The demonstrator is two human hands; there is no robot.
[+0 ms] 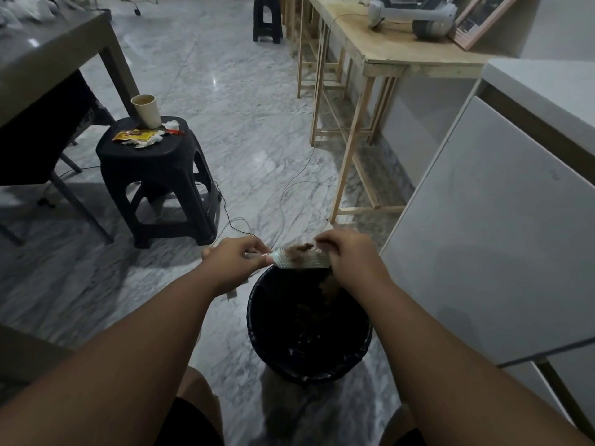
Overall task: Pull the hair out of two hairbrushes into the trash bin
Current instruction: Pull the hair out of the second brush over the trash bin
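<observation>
A white round hairbrush (301, 261) is held level over the far rim of a black trash bin (257, 329). My left hand (236, 256) grips its handle at the left. A brown clump of hair (299, 251) sits on top of the bristles. My right hand (349, 252) pinches that hair at the brush's right end. More brown hair (326, 289) hangs or lies inside the bin below my right hand. A second hairbrush is not in view.
A black plastic stool (157, 175) with a paper cup (146, 111) and wrappers stands at the left. A thin cable (289, 188) runs over the marble floor. A wooden bench (370, 56) and a white cabinet (499, 220) line the right.
</observation>
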